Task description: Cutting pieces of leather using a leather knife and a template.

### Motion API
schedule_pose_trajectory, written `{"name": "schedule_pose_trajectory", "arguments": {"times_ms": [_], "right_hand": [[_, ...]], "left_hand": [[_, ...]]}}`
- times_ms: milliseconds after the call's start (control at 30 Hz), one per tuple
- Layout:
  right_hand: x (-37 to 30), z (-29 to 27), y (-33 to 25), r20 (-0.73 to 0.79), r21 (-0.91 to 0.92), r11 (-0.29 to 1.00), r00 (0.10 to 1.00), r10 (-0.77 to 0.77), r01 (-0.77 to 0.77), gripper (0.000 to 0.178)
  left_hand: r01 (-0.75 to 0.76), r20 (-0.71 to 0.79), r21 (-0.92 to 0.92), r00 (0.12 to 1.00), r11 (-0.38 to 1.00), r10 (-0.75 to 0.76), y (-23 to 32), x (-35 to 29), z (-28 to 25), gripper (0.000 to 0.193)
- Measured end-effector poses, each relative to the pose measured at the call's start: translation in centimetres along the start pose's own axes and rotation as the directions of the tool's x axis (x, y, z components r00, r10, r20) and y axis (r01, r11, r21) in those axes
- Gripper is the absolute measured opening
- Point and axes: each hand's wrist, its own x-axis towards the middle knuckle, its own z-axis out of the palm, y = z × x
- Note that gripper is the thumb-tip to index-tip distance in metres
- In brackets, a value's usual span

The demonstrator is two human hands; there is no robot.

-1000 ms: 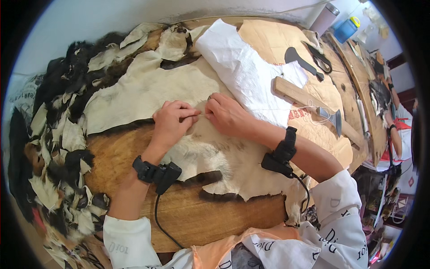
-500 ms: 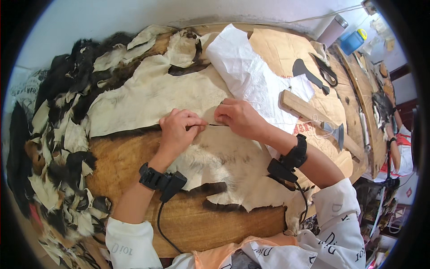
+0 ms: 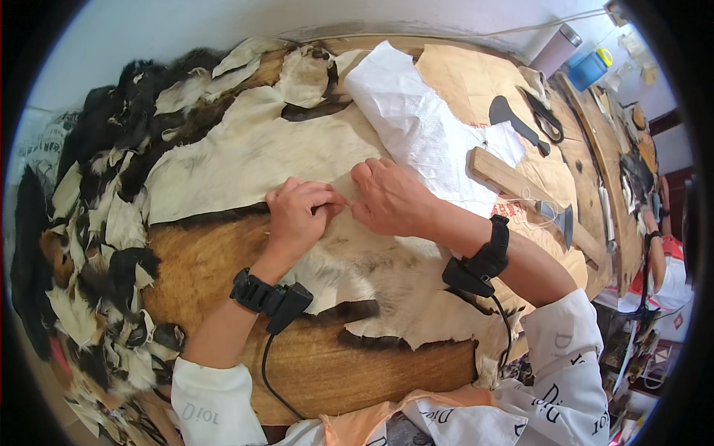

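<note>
A large cream-coloured fur hide (image 3: 245, 160) lies skin side up across the table, with dark hair showing along its lower edge. A second pale hide piece (image 3: 379, 279) meets it below, and my two hands work close together where they join. My left hand (image 3: 301, 212) has its thumb and fingers pinched on the hide edge at the join. Just right of it, my right hand (image 3: 390, 199) is closed with curled fingers, its fingertips almost touching the left ones. Whatever it pinches is hidden or too small to make out.
Black and cream fur scraps (image 3: 111, 230) heap along the left. A white woven sheet (image 3: 416, 111) lies beyond my right hand, near a wooden bar (image 3: 520, 186), a thread spool (image 3: 561, 219) and a dark-bladed knife (image 3: 513, 123). At far right, another person's arm (image 3: 657, 256) shows.
My right hand has rolled over and its fingertips have come down, covering the dark gap between the hides. My left hand stays nearly in place, still pinching.
</note>
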Motion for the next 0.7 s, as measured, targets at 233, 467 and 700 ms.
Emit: {"name": "schedule_pose_trajectory", "arguments": {"times_ms": [233, 467, 700], "right_hand": [[0.9, 0.0, -2.3, 0.251, -0.350, 0.929, 0.967, -0.033, 0.122, 0.036], [0.0, 1.8, -2.4, 0.096, -0.338, 0.928, 0.987, -0.132, 0.157, 0.030], [-0.9, -0.1, -2.6, -0.001, -0.306, 0.930, 0.977, -0.213, 0.202, 0.024]], "left_hand": [[-0.022, -0.013, 0.037, 1.000, 0.999, 0.023, 0.1, 0.0, 0.0, 0.008], [0.012, 0.009, 0.050, 1.000, 0.999, -0.013, -0.1, 0.1, -0.2, 0.010], [-0.026, -0.015, -0.012, 1.000, 1.000, 0.025, -0.3, 0.0, 0.0, 0.011]]}}
